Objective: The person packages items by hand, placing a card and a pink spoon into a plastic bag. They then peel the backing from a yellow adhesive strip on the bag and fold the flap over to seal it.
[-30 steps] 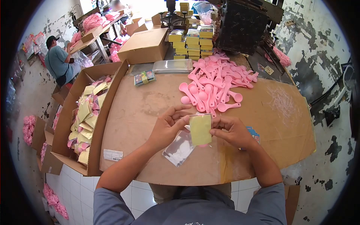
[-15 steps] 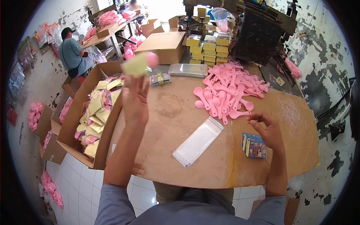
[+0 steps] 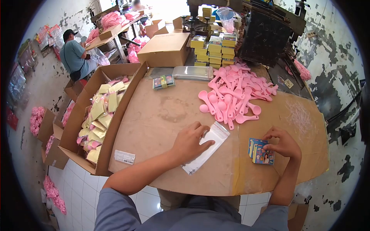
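My left hand (image 3: 189, 143) is over a stack of clear plastic bags (image 3: 210, 144) on the cardboard-covered table, with thumb and fingers apart and nothing in them. Part of the stack is hidden under the hand. On the right, my right hand (image 3: 284, 143) reaches over a small pile of printed blue cards (image 3: 263, 157). Its thumb and bent forefinger are apart at the pile's upper edge, and no card is lifted. Beyond both hands lies a heap of pink plastic spoons (image 3: 235, 92).
An open carton (image 3: 102, 161) of packed spoons and yellow cards stands on the left. Behind are a banded card bundle (image 3: 163, 82), a clear-lidded pack (image 3: 192, 72), card stacks (image 3: 215, 48) and a closed box (image 3: 165, 48). A person (image 3: 73, 56) sits at the far left.
My left hand has come down from near the carton to the plastic bags; the yellow card and pink spoon it held are gone from it. My right hand has lowered to the cards.
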Tool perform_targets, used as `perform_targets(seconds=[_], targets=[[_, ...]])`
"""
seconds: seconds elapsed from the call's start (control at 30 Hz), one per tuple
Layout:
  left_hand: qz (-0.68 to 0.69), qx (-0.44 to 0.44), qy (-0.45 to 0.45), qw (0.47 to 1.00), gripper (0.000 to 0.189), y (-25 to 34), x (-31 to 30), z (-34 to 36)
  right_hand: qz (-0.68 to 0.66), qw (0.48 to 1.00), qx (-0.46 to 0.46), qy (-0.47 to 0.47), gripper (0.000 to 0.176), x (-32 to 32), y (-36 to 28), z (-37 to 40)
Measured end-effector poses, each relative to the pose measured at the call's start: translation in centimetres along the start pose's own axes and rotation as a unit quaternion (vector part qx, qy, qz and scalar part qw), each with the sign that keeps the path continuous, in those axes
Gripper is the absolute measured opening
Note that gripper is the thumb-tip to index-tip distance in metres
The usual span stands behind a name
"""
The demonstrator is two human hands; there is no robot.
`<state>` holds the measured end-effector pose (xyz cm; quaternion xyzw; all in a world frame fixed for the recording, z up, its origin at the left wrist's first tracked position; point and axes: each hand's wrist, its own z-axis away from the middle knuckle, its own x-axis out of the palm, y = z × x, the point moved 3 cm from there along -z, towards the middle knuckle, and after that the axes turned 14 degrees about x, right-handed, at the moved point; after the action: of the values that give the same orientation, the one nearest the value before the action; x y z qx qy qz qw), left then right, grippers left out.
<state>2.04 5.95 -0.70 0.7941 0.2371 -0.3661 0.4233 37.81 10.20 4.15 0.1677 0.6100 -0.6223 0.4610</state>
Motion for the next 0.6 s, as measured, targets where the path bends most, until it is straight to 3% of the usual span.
perform_targets(seconds=[0.17, 0.23, 0.43, 0.57, 0.6], targets=[[0.067, -0.017, 0.005, 0.998, 0.034, -1.1, 0.5, 0.3, -0.023, 0.995, 0.065, -0.069, 0.027, 0.5, 1.3, -0.5], [0.085, -0.044, -0.006, 0.995, 0.034, -1.4, 0.4, 0.2, -0.042, 0.994, 0.067, -0.071, 0.025, 0.5, 1.3, -0.5], [0.019, -0.008, 0.05, 0.999, 0.031, -1.4, -0.1, 0.5, -0.024, 0.998, 0.033, -0.05, 0.024, 0.4, 0.5, -0.1], [0.076, -0.032, 0.038, 0.996, 0.027, -1.9, -0.1, 0.4, -0.011, 0.998, 0.018, -0.058, 0.021, 0.4, 1.2, -0.2], [0.086, -0.041, 0.036, 0.995, 0.026, -2.0, -0.1, 0.4, -0.048, 0.995, 0.054, -0.072, 0.019, 0.4, 1.3, -0.1]])
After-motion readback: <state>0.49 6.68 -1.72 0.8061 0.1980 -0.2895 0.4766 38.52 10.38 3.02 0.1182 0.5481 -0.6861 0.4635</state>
